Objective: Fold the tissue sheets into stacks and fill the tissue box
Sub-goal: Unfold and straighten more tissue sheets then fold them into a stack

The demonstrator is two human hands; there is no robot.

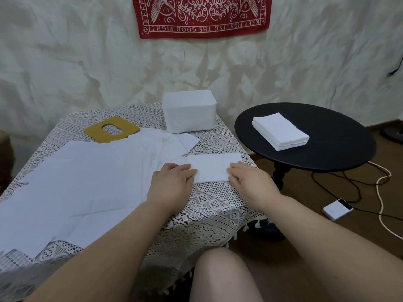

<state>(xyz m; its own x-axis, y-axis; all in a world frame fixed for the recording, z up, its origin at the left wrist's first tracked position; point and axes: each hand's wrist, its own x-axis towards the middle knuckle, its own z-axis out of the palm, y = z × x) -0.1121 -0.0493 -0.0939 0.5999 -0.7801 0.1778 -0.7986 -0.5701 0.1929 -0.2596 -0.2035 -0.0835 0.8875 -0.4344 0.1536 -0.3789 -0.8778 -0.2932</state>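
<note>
At frame centre, the left hand [172, 182] and right hand [250, 182] are pressing a folded tissue [214, 167]. Fingers are lying flat, gripping nothing.

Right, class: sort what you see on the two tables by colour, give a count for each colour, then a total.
White: 4 – tissue box, folded tissue under both hands, stack of folded tissues, spread of unfolded sheets (counted as one pile)
Yellow: 1 – box lid
Total: 5
</note>
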